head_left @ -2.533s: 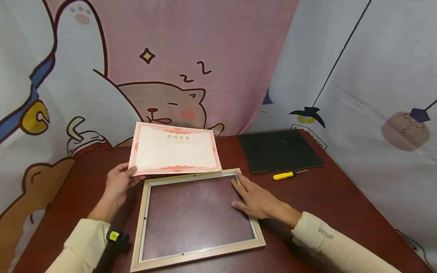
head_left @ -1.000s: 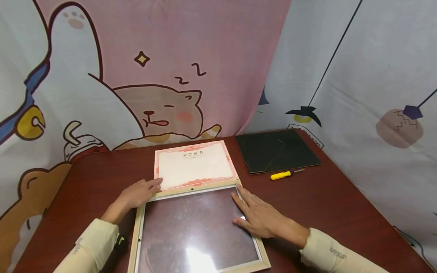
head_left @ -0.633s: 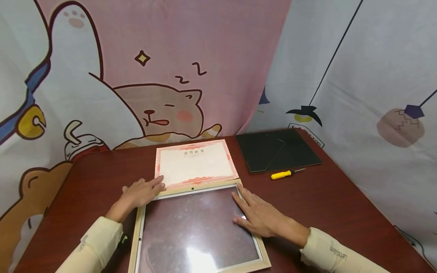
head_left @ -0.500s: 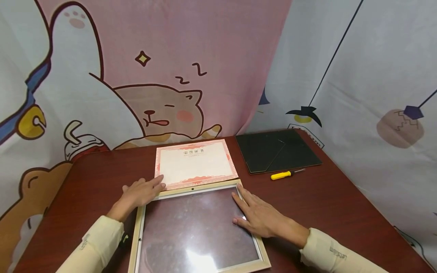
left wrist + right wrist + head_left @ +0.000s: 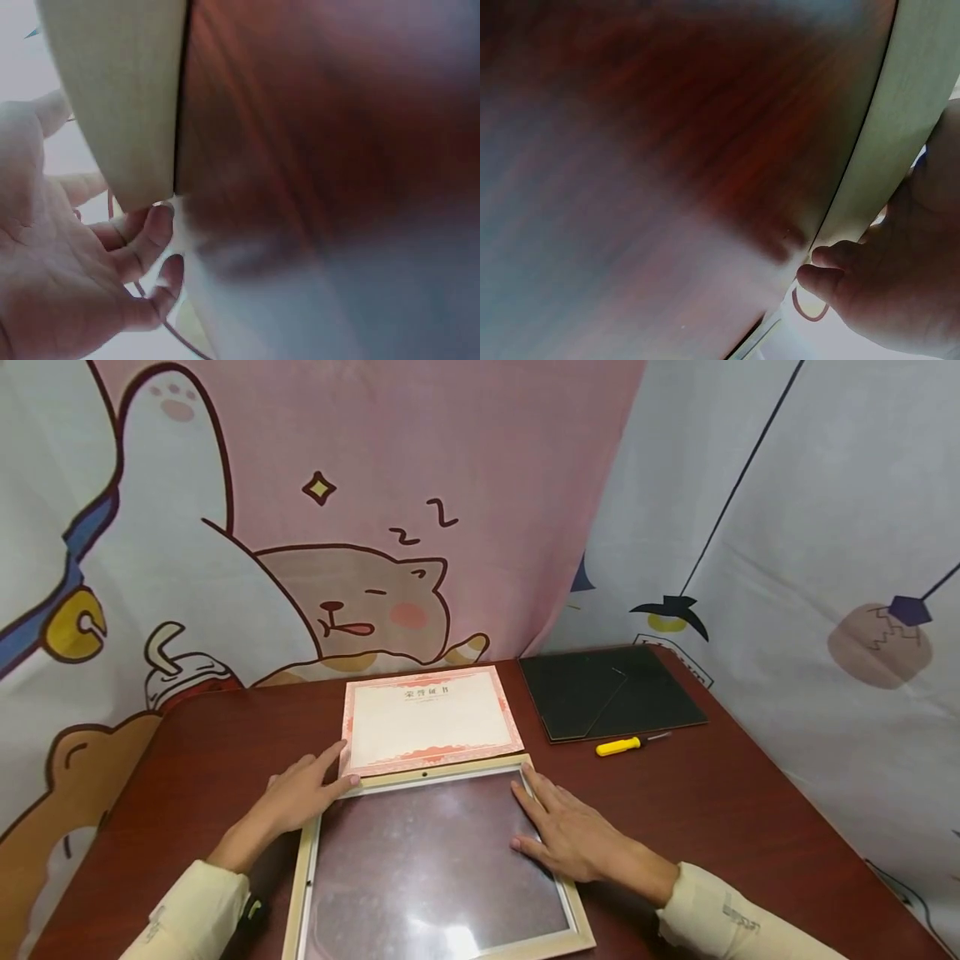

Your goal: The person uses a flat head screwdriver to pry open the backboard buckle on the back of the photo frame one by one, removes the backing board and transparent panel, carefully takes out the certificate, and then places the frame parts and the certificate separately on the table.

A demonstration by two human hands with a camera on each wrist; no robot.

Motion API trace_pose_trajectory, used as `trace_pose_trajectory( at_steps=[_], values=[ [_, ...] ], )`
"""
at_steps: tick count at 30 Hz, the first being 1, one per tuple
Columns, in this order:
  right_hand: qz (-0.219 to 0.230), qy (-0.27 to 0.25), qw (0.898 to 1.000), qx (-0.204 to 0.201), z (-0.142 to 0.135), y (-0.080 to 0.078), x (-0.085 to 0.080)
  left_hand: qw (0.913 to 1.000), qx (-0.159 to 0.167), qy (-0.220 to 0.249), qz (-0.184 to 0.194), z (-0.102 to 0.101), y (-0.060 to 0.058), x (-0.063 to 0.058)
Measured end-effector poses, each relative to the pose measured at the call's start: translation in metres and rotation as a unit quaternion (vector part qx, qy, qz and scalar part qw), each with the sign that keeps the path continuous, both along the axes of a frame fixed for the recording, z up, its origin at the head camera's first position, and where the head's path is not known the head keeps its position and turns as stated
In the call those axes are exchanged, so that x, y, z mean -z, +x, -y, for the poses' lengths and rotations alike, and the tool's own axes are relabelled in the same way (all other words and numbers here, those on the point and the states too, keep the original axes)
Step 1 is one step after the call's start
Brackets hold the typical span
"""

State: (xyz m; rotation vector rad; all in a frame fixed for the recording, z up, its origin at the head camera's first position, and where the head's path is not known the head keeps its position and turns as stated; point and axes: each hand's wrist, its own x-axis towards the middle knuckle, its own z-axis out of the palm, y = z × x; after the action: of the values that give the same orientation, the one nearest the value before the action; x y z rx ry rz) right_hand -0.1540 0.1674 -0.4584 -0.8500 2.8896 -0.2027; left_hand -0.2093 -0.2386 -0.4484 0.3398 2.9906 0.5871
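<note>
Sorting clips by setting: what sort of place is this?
Possibly a makeshift indoor work corner: a cartoon-printed backdrop stands close behind a dark red-brown table, which has a picture frame on it. I can't tell home from studio.

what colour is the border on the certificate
Pinkish red and ornate, around the cream middle of the certificate; it shows best in the head view.

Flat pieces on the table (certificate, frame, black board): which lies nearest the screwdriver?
The black board, just beyond the yellow screwdriver. The certificate lies further left, by the left hand; the frame is also left, with the right hand on it.
</note>
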Motion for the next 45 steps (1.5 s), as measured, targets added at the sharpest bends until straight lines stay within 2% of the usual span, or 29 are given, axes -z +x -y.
trace_pose_trajectory(
  at_steps=[4, 7, 10, 12, 19, 25, 30, 41, 45],
  values=[
    [-0.009, -0.007, 1.000, 0.002, 0.000, -0.001, 0.000, 0.9965, 0.034, 0.020, -0.073, 0.002, 0.012, -0.001],
    [-0.009, -0.013, 1.000, 0.003, 0.000, -0.002, -0.001, 0.9879, 0.071, 0.025, -0.136, 0.000, 0.020, -0.002],
    [-0.004, -0.016, 1.000, 0.003, 0.000, -0.003, -0.001, 0.9783, 0.098, 0.006, -0.183, -0.001, 0.027, -0.003],
    [-0.003, -0.013, 1.000, 0.004, 0.000, -0.003, -0.002, 0.9735, 0.108, -0.018, -0.200, -0.001, 0.031, -0.004],
    [0.000, -0.017, 1.000, 0.005, 0.004, -0.010, -0.011, 0.9639, 0.119, -0.103, -0.215, 0.000, 0.041, 0.001],
    [-0.003, -0.026, 1.000, -0.003, 0.008, -0.022, -0.018, 0.9592, 0.143, -0.096, -0.224, -0.004, 0.048, 0.000],
    [0.006, -0.029, 1.000, 0.004, 0.010, -0.030, -0.019, 0.9595, 0.142, -0.104, -0.220, -0.005, 0.050, -0.003],
    [0.022, -0.049, 0.998, 0.017, 0.011, -0.036, -0.017, 0.9533, 0.150, -0.138, -0.223, -0.005, 0.052, -0.004],
    [0.030, -0.065, 0.997, 0.019, 0.012, -0.037, -0.017, 0.9558, 0.148, -0.133, -0.217, -0.004, 0.053, -0.004]
  ],
)
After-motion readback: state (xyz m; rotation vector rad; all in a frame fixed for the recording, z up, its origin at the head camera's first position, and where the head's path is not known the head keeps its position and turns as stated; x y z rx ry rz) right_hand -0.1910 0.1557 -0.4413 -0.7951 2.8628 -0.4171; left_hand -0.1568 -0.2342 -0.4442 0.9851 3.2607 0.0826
